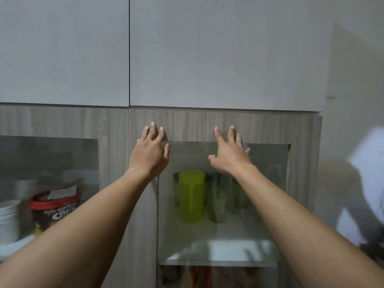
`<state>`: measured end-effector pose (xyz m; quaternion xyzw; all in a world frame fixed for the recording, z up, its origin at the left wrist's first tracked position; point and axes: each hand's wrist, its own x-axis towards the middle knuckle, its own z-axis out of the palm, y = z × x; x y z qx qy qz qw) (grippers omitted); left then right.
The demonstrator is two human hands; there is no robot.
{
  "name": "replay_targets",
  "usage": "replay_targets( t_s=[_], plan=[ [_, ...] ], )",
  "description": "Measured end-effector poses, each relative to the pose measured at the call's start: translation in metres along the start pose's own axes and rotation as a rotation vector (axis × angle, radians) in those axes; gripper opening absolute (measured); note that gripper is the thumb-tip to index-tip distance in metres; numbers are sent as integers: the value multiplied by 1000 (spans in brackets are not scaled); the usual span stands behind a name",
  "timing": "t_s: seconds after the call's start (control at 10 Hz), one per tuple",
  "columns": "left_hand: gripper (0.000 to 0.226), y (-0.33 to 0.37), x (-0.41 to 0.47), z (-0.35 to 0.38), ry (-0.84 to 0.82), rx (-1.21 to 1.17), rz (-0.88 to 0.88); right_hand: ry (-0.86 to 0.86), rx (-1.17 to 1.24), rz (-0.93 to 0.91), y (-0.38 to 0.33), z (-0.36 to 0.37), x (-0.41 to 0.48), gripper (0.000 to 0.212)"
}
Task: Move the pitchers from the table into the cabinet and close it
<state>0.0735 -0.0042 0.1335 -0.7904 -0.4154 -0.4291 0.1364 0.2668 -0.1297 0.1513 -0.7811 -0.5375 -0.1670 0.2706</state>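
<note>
Both my hands press flat against the top rail of a wood-grain cabinet door with a glass pane. My left hand lies near the door's upper left corner, fingers spread. My right hand rests further right, partly over the glass, fingers apart too. The door looks flush with the frame. Behind the glass, on a white shelf, a yellow-green pitcher stands upright, with darker see-through pitchers beside and behind it. Neither hand holds anything.
The neighbouring glass door on the left shows a red-lidded chocolate snack tub and stacked white bowls. Plain grey upper doors hang above. A white wall with shadows is on the right.
</note>
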Motion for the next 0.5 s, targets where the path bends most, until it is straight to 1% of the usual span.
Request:
replay_targets(
  t_s=[0.2, 0.3, 0.4, 0.5],
  plan=[
    [64, -5, 3, 2, -45, -8, 14, -22, 8, 5, 0, -3, 3, 87],
    [65, -3, 2, 4, -44, -31, 13, -67, 60, 29, 2, -8, 5, 86],
    [64, -2, 5, 0, -40, -69, 4, -112, 163, 47, -1, -18, -2, 82],
    [59, 0, -10, -3, -23, -190, -3, -64, 306, -21, 2, -34, -20, 72]
  ],
)
